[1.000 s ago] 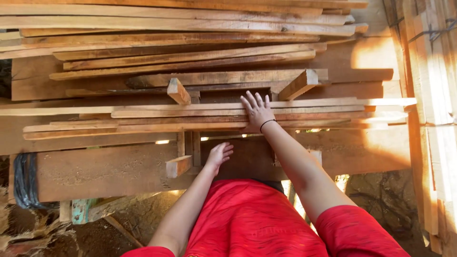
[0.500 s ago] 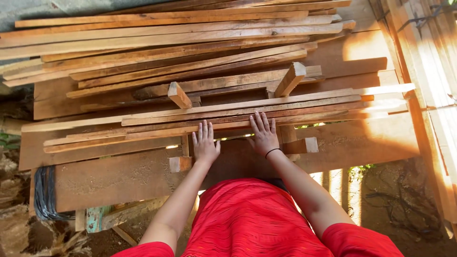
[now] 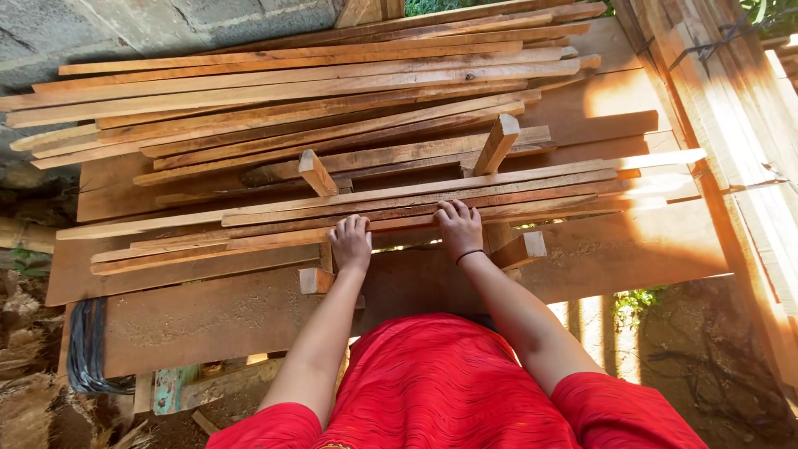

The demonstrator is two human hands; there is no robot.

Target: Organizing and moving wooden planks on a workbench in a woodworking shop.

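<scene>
Both my hands rest on a stack of long thin wooden slats (image 3: 399,204) lying across short wooden crosspieces. My left hand (image 3: 351,243) lies palm down on the near slats with its fingers curled over their edge. My right hand (image 3: 459,229), with a dark band at the wrist, presses on the same slats a little to the right. Neither hand has lifted a slat. Two short upright blocks (image 3: 317,173) (image 3: 497,143) stick up just beyond my hands. My red clothing (image 3: 449,382) fills the bottom of the view.
A larger pile of long slats (image 3: 291,91) lies farther back on broad boards (image 3: 199,320). Upright planks (image 3: 731,125) lean at the right. A grey block wall (image 3: 166,25) stands behind. A black coil (image 3: 83,349) hangs at the lower left.
My left hand came up from below the bench onto the near slats. My right hand slid back toward me and now sits beside it. The view tilted to show more of the pile.
</scene>
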